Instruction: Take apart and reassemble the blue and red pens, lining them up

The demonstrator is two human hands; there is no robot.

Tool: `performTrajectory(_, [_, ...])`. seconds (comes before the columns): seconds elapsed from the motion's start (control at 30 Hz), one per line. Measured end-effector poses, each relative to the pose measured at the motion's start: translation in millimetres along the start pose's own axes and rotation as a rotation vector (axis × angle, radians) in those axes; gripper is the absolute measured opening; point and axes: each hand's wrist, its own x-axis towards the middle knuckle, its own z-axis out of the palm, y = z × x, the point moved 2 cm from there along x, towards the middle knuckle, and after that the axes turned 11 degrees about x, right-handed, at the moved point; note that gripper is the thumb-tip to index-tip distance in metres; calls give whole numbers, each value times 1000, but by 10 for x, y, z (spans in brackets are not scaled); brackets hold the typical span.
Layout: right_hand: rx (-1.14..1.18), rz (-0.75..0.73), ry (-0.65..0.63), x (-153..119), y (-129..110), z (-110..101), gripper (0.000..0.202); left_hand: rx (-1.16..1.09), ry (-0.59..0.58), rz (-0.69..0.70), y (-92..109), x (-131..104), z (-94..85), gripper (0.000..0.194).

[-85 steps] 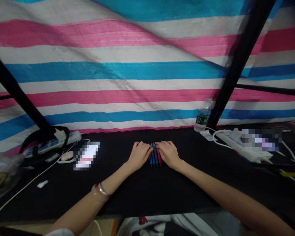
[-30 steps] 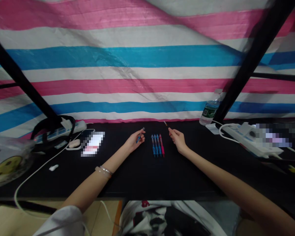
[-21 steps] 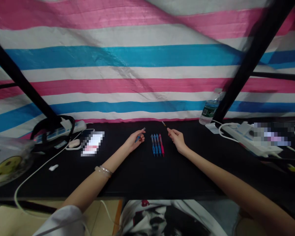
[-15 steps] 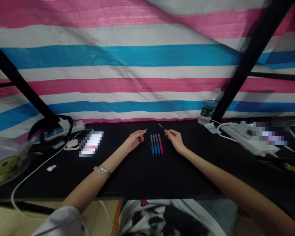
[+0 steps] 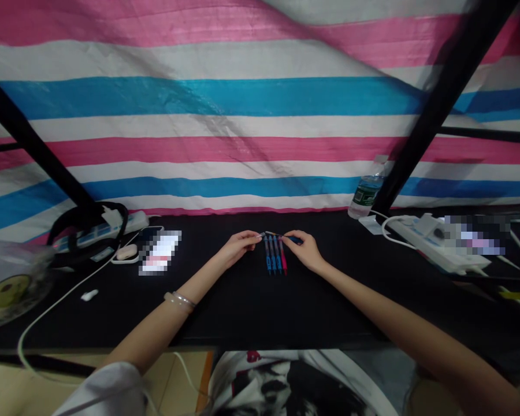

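Striped sheeting [image 5: 199,95] hangs behind a black table [image 5: 260,309], where three blue pens [image 5: 273,256] and one pink pen [image 5: 284,261] lie side by side. Just beyond their upper ends, the left hand [image 5: 237,248] pinches a small pale piece [image 5: 260,235] between thumb and fingertips. The right hand [image 5: 305,249], fingers curled in, grips a dark blue pen part [image 5: 293,238] pointing toward that piece; whether they touch I cannot tell. Both forearms angle inward, wrists low. Farther out stand a clear bottle [image 5: 366,193], its fill unclear, and a plastic bag [image 5: 17,289], contents indistinct.
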Motion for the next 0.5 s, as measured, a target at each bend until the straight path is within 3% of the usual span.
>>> performTrajectory(0.3, [-295,-224,-56,-20,-155,-13,16,130,-24,19,23,-32,27,22])
performTrajectory(0.5, [-274,-351,-65,-34,-191,-9,24,248,-34,56,61,-70,57,20])
